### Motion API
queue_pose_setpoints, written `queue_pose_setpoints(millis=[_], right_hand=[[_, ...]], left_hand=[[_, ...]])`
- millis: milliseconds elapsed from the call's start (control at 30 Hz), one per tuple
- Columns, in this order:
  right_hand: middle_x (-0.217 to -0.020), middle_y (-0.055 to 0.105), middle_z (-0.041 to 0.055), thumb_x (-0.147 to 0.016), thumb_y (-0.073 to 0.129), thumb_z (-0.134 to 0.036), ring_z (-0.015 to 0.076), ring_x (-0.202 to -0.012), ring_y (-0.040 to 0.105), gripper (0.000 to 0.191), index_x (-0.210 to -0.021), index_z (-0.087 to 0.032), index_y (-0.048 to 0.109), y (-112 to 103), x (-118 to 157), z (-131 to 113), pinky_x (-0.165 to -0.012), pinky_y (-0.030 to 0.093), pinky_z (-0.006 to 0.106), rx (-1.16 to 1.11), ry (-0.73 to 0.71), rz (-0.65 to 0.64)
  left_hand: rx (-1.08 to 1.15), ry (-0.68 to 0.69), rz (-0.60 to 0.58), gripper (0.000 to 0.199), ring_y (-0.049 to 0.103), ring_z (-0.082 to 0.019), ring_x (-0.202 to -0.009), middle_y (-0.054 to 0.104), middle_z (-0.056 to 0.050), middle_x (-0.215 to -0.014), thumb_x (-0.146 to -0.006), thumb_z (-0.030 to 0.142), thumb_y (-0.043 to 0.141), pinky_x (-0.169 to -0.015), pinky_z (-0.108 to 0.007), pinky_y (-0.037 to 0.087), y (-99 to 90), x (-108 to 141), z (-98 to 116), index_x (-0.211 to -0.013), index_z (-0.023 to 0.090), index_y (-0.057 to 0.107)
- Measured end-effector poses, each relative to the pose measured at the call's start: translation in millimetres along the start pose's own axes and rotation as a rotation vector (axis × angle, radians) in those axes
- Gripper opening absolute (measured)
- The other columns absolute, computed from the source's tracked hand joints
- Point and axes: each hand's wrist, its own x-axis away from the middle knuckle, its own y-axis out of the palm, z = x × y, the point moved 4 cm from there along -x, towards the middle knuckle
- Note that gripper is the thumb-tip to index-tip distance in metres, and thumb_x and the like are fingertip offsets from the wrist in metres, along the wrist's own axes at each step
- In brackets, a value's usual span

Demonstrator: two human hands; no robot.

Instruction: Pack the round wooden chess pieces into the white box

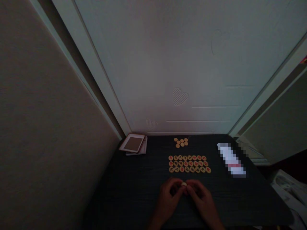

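Observation:
Both of my hands meet low in the view, just in front of rows of round wooden pieces. My left hand (pixel 169 194) and my right hand (pixel 199 195) pinch one small round wooden piece (pixel 184 184) between their fingertips. Beyond them, three rows of round pieces (pixel 187 163) with red or dark characters lie flat on the dark table (pixel 120 191). Farther back, a loose group of several plain-faced round pieces (pixel 182 144) lies near the table's far edge.
Two flat framed items (pixel 133 143) lie stacked at the table's back left. A blurred-out white object (pixel 230 159) lies on the right side. A pale door with heart patterns (pixel 180 96) stands behind the table. White items (pixel 289 188) sit beyond the right edge.

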Motion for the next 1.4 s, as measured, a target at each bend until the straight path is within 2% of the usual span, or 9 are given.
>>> queue_pose_setpoints(millis=[133,333,433,700,833,1000,1100,1200,1400], right_hand=[[-0.109,0.077,0.0082,-0.086,0.073,-0.053,0.0264,-0.102,0.073,0.035,-0.106,-0.025,0.075,5,1,2,-0.092,0.057,0.036,0.019,-0.03,-0.031],[-0.102,0.078,0.0084,-0.084,0.075,-0.055,0.0268,-0.098,0.074,0.041,-0.11,-0.024,0.075,5,2,4,-0.091,0.059,0.037,0.03,-0.045,-0.011],[-0.106,0.078,0.0087,-0.085,0.073,-0.057,0.0281,-0.101,0.073,0.041,-0.112,-0.025,0.075,3,2,2,-0.092,0.058,0.039,0.043,-0.048,0.005],[-0.116,0.075,0.008,-0.088,0.068,-0.058,0.0291,-0.111,0.069,0.039,-0.112,-0.028,0.076,-1,1,-5,-0.099,0.054,0.039,0.104,-0.057,0.033],[-0.113,0.076,0.0077,-0.088,0.069,-0.056,0.0279,-0.108,0.071,0.037,-0.11,-0.027,0.074,1,1,-3,-0.096,0.056,0.038,0.051,-0.041,0.021],[-0.098,0.076,0.0062,-0.084,0.075,-0.054,0.0246,-0.094,0.073,0.035,-0.102,-0.025,0.069,5,1,1,-0.086,0.059,0.035,-0.026,-0.055,0.029],[-0.1,0.076,0.0065,-0.083,0.076,-0.054,0.0253,-0.097,0.073,0.038,-0.107,-0.025,0.068,5,0,3,-0.087,0.059,0.036,-0.038,-0.049,0.037],[-0.104,0.075,0.007,-0.084,0.075,-0.055,0.0261,-0.099,0.072,0.04,-0.11,-0.025,0.07,3,-1,6,-0.09,0.058,0.037,-0.01,-0.047,0.02],[-0.097,0.076,0.0062,-0.082,0.075,-0.057,0.0259,-0.094,0.073,0.038,-0.1,-0.024,0.072,2,0,2,-0.086,0.058,0.036,0.017,-0.042,0.033]], left_hand=[[0.037,-0.024,0.013,0.02,0.072,-0.019,-0.082,0.078,-0.003,-0.091,-0.094,0.039,0.067,-0.075,-0.027,0.054,-1.5,0,-1,-0.102,0.023,0.074],[-0.012,-0.031,-0.004,0.022,0.072,-0.021,-0.09,0.079,-0.005,-0.097,-0.098,0.04,0.06,-0.083,-0.029,0.055,-3.4,-1,0,-0.102,0.024,0.075],[-0.016,-0.03,-0.02,0.023,0.072,-0.022,-0.094,0.078,-0.006,-0.101,-0.098,0.04,0.059,-0.087,-0.031,0.055,-4.4,0,3,-0.105,0.023,0.074],[0.01,-0.03,-0.05,0.018,0.068,-0.02,-0.085,0.076,-0.005,-0.096,-0.093,0.032,0.067,-0.081,-0.03,0.054,-2.0,2,5,-0.108,0.022,0.071],[0.026,-0.03,-0.053,0.019,0.069,-0.02,-0.09,0.076,-0.005,-0.101,-0.094,0.032,0.067,-0.083,-0.03,0.053,-1.3,0,4,-0.11,0.023,0.072],[0.014,-0.001,-0.064,0.022,0.069,-0.021,-0.097,0.076,-0.005,-0.107,-0.097,0.035,0.063,-0.088,-0.031,0.053,-2.1,1,4,-0.114,0.026,0.072],[0.021,-0.026,-0.044,0.025,0.07,-0.022,-0.099,0.076,-0.006,-0.107,-0.097,0.036,0.063,-0.091,-0.032,0.054,-2.5,2,1,-0.117,0.024,0.07],[0.023,-0.019,-0.069,0.021,0.071,-0.021,-0.096,0.076,-0.005,-0.104,-0.098,0.037,0.061,-0.089,-0.031,0.054,-1.1,1,1,-0.11,0.024,0.071],[-0.015,-0.017,-0.043,0.023,0.071,-0.021,-0.096,0.077,-0.005,-0.105,-0.098,0.038,0.061,-0.089,-0.032,0.055,-1.6,0,2,-0.113,0.025,0.072]])
